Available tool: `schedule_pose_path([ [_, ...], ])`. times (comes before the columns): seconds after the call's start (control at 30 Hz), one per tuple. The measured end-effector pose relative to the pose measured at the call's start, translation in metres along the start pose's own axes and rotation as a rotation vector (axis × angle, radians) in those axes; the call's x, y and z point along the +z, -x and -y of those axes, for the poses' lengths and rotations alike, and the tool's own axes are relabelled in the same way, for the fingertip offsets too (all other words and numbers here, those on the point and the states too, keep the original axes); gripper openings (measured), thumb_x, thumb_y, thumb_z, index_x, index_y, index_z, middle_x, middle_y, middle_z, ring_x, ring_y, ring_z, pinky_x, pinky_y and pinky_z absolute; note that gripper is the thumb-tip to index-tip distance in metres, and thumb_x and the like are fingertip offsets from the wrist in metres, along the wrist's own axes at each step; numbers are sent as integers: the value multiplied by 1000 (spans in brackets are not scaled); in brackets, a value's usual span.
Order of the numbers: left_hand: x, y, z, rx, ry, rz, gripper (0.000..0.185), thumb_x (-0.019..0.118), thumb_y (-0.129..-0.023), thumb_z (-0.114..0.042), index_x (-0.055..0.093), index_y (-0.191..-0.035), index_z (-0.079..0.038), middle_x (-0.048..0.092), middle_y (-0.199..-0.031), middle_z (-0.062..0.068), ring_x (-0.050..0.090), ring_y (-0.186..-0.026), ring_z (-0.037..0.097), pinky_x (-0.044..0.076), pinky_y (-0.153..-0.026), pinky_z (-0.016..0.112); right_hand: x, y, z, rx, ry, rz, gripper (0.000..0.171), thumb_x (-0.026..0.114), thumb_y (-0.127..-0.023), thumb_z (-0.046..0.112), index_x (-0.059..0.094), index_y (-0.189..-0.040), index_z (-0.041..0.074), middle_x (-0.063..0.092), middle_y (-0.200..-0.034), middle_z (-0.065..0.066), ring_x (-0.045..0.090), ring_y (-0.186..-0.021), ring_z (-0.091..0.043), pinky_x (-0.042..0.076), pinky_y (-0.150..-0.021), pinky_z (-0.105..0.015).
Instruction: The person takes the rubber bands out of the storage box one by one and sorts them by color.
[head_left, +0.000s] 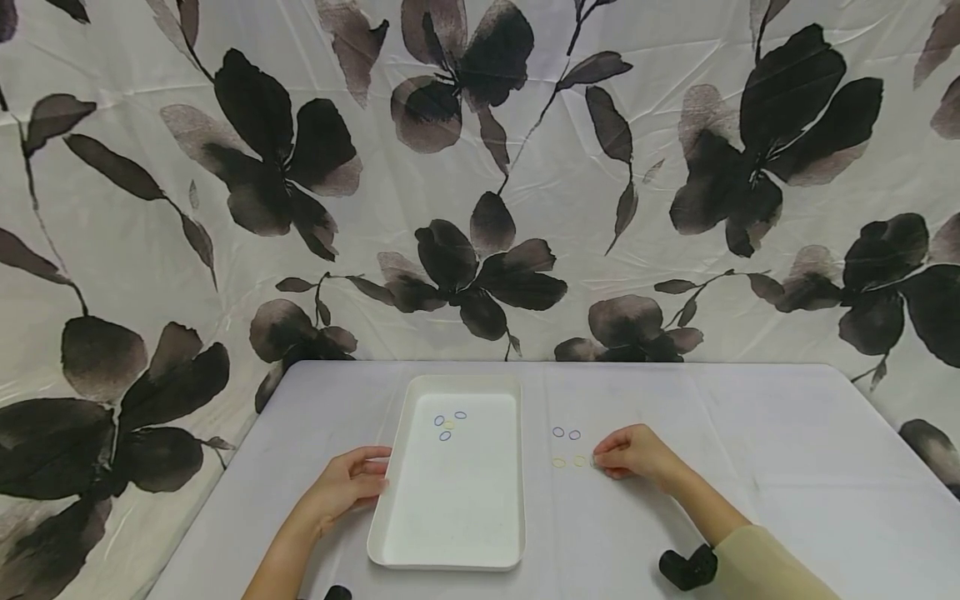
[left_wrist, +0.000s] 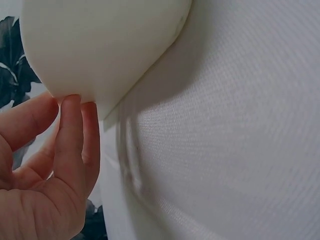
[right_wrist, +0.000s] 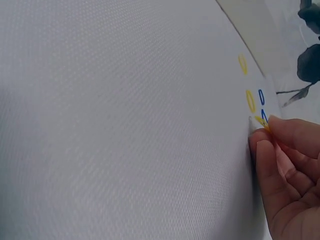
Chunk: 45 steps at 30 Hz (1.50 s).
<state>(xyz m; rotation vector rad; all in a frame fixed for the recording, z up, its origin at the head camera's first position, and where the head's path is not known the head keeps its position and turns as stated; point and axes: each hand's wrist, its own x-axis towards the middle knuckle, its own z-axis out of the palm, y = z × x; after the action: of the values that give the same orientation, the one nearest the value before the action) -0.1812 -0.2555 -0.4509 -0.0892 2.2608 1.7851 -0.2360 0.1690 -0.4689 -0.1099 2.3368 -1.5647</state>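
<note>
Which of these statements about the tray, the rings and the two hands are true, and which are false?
1. The tray holds small rings. True.
2. The right hand rests inside the tray. False: it is on the table, right of the tray, beside the loose rings.
3. The left hand touches the tray's left edge. True.
4. All rings on the table are red. False: blue and yellow ones show.
5. The right hand pinches a yellow ring. True, by the right wrist view.
</note>
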Motion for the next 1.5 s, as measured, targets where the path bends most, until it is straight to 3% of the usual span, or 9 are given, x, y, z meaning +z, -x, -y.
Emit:
schedule_pose_path([
  [0.23, 2, -1, -2, -18, -9, -35, 53, 64, -81, 5, 45, -130, 8, 58, -112, 21, 61, -93, 24, 52, -75, 35, 1, -2, 1, -13, 9, -9, 12, 70, -79, 1, 67, -86, -9, 65, -70, -4, 58, -60, -10, 51, -56, -24],
  [0.6, -1, 1, 0, 7, 28, 26, 56, 62, -82, 4, 39, -132, 12, 59, -111, 21, 62, -92, 23, 53, -75, 33, -2, 0, 4, 31, 103, -49, 11, 72, -78, 5, 69, -84, -4, 65, -72, -4, 56, -60, -12, 51, -56, -26],
  [0.83, -2, 1, 1, 13, 30, 32, 56, 63, -81, 4, 39, -132, 12, 58, -112, 22, 62, -93, 23, 53, -75, 34, -12, -2, 9, 59, 55, -17, 16, 68, -82, 7, 68, -92, -5, 62, -71, -2, 55, -61, -13, 50, -56, -24],
  [1.1, -2, 0, 1, 4, 24, 34, 56, 62, -82, 3, 39, -132, 12, 56, -114, 24, 61, -94, 25, 53, -77, 36, -21, -5, 24, 51, -77, 56, 27, 64, -85, 8, 63, -105, -11, 63, -76, -1, 57, -65, -13, 50, -60, -25],
  [1.5, 0, -1, 0, 10, 29, 39, 56, 62, -82, 4, 38, -132, 13, 58, -113, 23, 62, -92, 23, 53, -75, 33, -19, -17, 46, 40, -72, 78, 31, 63, -86, 11, 61, -110, -10, 66, -81, -3, 58, -68, -13, 51, -63, -25],
])
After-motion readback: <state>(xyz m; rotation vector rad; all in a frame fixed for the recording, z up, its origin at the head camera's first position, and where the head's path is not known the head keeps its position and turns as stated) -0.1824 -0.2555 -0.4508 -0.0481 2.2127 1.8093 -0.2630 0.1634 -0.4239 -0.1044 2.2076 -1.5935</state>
